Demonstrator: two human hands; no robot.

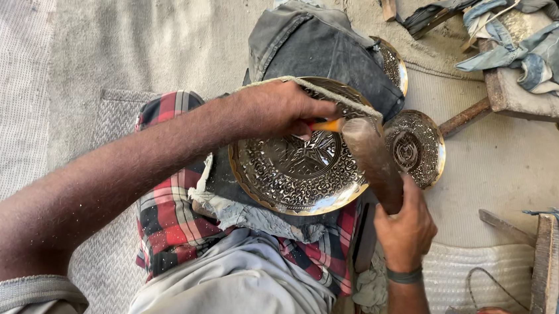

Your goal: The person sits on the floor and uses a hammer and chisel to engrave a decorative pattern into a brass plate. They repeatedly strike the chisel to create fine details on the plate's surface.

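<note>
Evidently the engraved brass plate [302,162], resting on cloth over the person's lap, is already covered with pattern across most of its face. The right hand [406,230] grips a wooden mallet [372,159], fingers wrapped tight; the left hand [283,107] pinches an orange-tipped chisel [325,125] against the upper rim, where work seemingly remains.

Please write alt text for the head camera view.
The left hand holds a thin orange tool against an engraved metal plate on the person's lap, while the right hand swings a blurred mallet. A smaller engraved plate lies beside it.
</note>
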